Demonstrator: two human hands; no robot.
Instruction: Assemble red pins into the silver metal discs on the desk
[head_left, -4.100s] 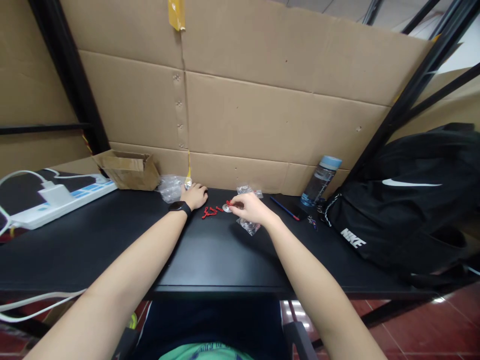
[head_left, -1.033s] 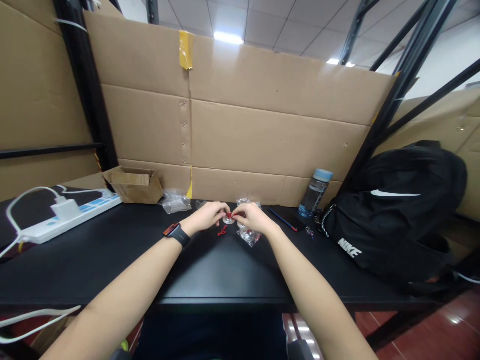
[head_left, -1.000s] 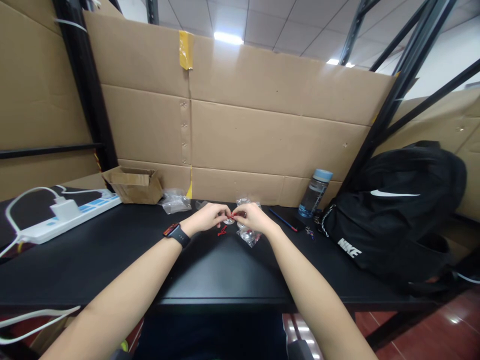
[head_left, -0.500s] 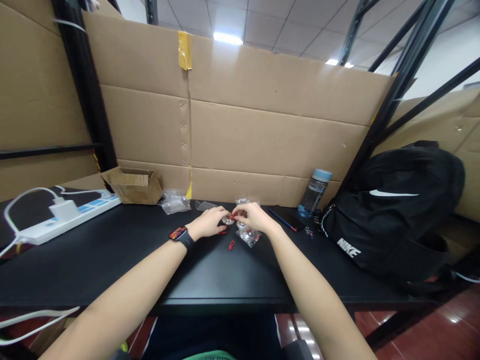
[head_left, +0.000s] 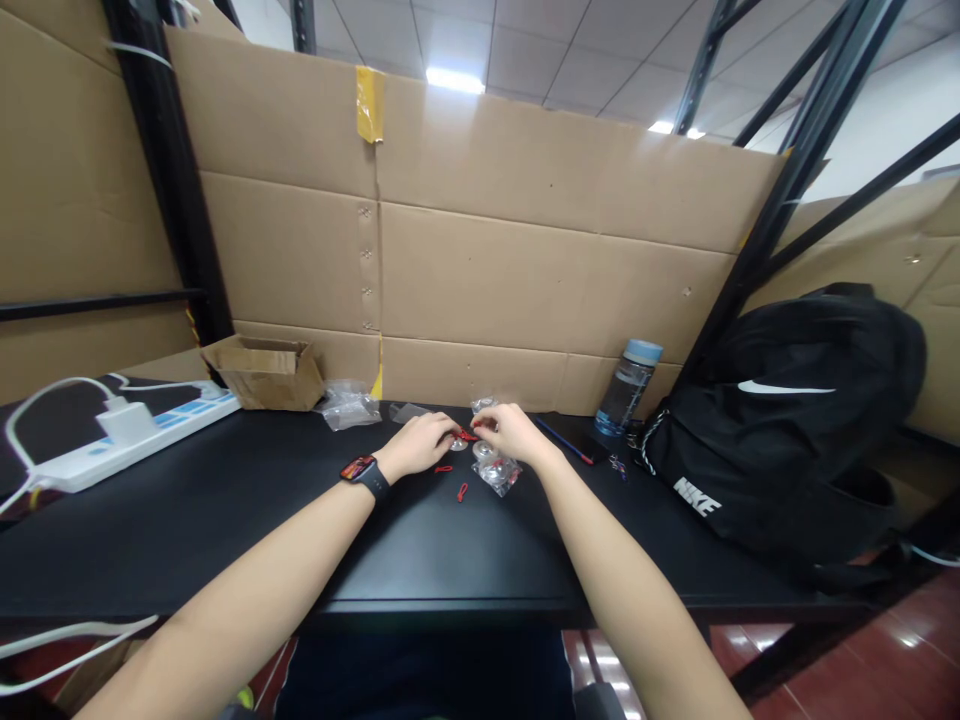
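Observation:
My left hand [head_left: 420,444], with a dark watch on its wrist, is closed at one end of a small red cord [head_left: 466,435]. The cord's other end is pinched by my right hand [head_left: 511,434]. Just below the cord, a small clear round piece [head_left: 458,445] is near my left fingertips. Clear plastic packets [head_left: 497,473] with shiny round pieces and bits of red lie under and beside my right hand. Two more red loops lie on the black table, one [head_left: 444,469] near my left hand and one [head_left: 462,492] closer to me.
A small open cardboard box [head_left: 266,375], crumpled clear plastic [head_left: 350,406] and a white power strip [head_left: 142,437] are on the left. On the right are a blue pen [head_left: 564,440], a water bottle [head_left: 628,388], keys [head_left: 618,467] and a black backpack [head_left: 795,420].
The red cord now stretches between my fingertips and shows more. My left hand has shifted slightly, and the red loop beside it is more exposed.

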